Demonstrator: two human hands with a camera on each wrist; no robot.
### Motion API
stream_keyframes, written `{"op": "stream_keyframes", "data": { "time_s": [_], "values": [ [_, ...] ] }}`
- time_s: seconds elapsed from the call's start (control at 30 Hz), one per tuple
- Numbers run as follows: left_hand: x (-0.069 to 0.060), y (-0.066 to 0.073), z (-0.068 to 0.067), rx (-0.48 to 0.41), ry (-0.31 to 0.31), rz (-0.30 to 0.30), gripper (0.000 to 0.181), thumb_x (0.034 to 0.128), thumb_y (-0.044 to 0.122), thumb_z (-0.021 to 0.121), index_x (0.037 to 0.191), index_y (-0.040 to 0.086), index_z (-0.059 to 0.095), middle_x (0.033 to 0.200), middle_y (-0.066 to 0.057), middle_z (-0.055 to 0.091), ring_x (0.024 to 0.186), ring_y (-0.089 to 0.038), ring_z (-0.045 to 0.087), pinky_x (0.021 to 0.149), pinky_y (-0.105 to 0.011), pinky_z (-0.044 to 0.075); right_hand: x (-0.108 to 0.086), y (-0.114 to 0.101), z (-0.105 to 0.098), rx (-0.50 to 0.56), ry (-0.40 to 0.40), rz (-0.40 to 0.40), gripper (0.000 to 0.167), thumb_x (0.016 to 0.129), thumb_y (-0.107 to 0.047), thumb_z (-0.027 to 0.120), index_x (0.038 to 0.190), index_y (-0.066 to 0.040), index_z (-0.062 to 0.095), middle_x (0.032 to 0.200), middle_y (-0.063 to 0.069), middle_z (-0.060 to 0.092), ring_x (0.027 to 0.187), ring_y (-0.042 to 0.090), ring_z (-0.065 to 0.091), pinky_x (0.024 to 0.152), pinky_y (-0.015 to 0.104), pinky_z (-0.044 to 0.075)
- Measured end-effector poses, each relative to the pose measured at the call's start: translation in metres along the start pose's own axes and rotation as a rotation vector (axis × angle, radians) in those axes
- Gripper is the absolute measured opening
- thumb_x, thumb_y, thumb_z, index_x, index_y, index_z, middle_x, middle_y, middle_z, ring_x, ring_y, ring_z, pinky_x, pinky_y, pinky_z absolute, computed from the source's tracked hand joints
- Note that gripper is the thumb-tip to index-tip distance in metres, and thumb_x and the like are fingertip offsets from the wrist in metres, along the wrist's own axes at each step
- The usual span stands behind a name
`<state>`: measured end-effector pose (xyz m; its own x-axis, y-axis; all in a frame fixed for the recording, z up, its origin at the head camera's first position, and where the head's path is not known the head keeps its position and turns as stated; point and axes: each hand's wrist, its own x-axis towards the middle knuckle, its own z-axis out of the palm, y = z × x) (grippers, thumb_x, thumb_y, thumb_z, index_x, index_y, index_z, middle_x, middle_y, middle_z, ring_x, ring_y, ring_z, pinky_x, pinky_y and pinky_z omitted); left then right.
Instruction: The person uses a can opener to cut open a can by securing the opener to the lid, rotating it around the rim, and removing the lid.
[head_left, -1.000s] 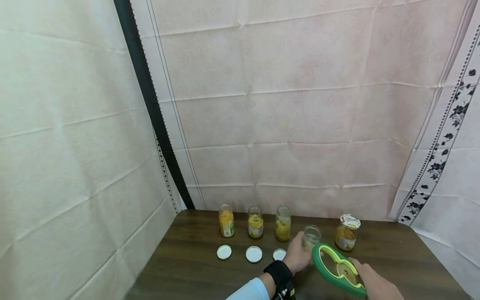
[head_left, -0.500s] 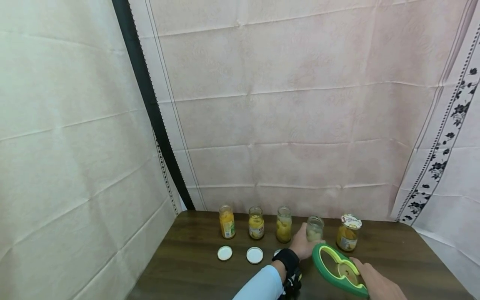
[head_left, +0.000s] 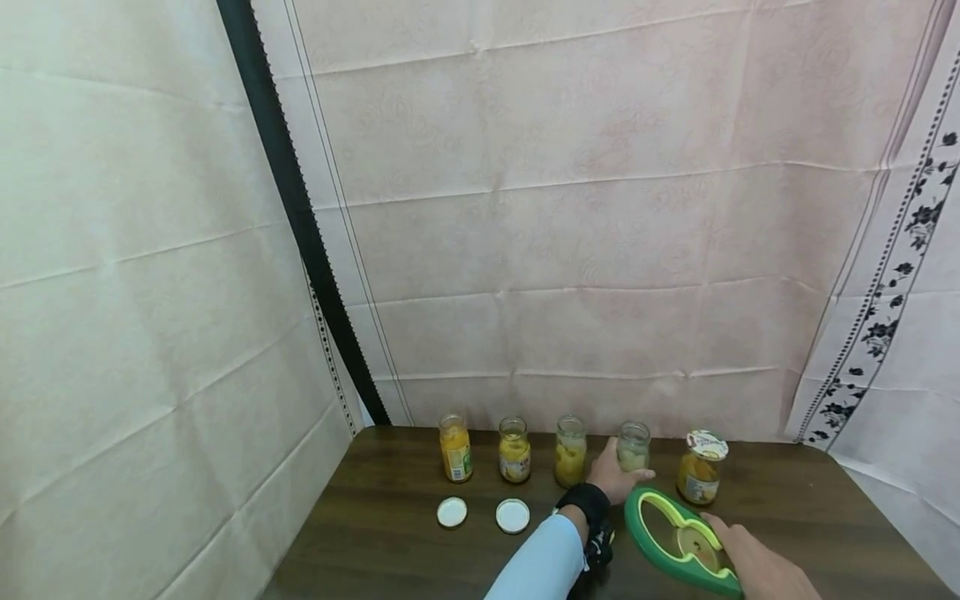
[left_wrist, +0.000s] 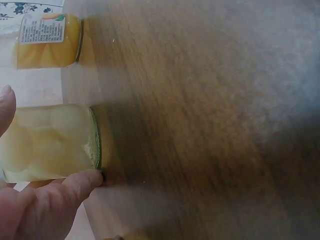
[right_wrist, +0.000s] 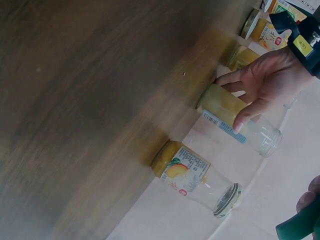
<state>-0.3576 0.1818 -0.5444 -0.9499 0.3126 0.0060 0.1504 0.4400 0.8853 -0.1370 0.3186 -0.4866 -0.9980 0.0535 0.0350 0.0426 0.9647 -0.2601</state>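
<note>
My left hand (head_left: 617, 477) grips an open glass jar (head_left: 633, 450) with pale contents, which stands upright at the back of the table. In the right wrist view, thumb and fingers of the left hand (right_wrist: 267, 82) lie on both sides of this labelled jar (right_wrist: 220, 105). The left wrist view shows fingers low against the jar (left_wrist: 50, 145). My right hand (head_left: 765, 567) holds a green tool (head_left: 660, 554) with a light green wavy inner edge, in front of the jars. Right of the gripped jar stands a lidded jar (head_left: 699, 479) of yellow-orange fruit.
Three open jars, an orange one (head_left: 456, 454), a yellow one (head_left: 514, 454) and a pale yellow one (head_left: 570, 458), stand in a row to the left. Two white lids (head_left: 452, 512) (head_left: 513, 516) lie before them on the brown table (head_left: 390, 533). Cloth hangs behind.
My left hand has moved the gripped jar back and slightly right, to the row. The left forearm now covers the third lid. My right hand and the green tool have hardly moved.
</note>
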Motion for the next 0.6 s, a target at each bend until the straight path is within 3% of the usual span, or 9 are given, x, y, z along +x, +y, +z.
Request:
{"op": "stream_keyframes", "data": {
  "time_s": [0.23,0.4,0.6],
  "values": [
    [-0.002,0.001,0.002,0.010,-0.016,-0.012,0.056,0.0900,0.032,0.088,0.135,0.020,0.058,0.112,0.000,0.072,0.109,-0.022,0.069,0.098,-0.046,0.057,0.004,-0.001,0.001,0.074,-0.068,0.065,0.119,0.063,-0.077,0.091,0.154,-0.015,0.046,0.107,-0.002,0.059,0.089,0.014,0.054,0.072,0.040,0.053],
    [-0.001,-0.002,0.003,0.034,-0.029,-0.012,0.062,0.0904,0.034,0.088,0.141,0.019,0.055,0.120,-0.001,0.072,0.116,-0.023,0.068,0.100,-0.045,0.056,0.006,-0.002,-0.003,0.084,-0.107,0.104,0.115,0.065,-0.072,0.092,0.153,-0.012,0.047,0.104,-0.001,0.058,0.089,0.016,0.054,0.073,0.043,0.053],
    [-0.001,-0.003,0.006,0.050,-0.006,-0.004,0.056,0.0892,0.037,0.088,0.134,0.019,0.060,0.112,0.000,0.072,0.108,-0.021,0.069,0.095,-0.042,0.057,0.004,0.010,0.003,0.016,-0.032,0.036,0.122,0.064,-0.083,0.086,0.156,-0.014,0.044,0.110,-0.002,0.060,0.088,0.009,0.053,0.072,0.039,0.052]
  ]
}}
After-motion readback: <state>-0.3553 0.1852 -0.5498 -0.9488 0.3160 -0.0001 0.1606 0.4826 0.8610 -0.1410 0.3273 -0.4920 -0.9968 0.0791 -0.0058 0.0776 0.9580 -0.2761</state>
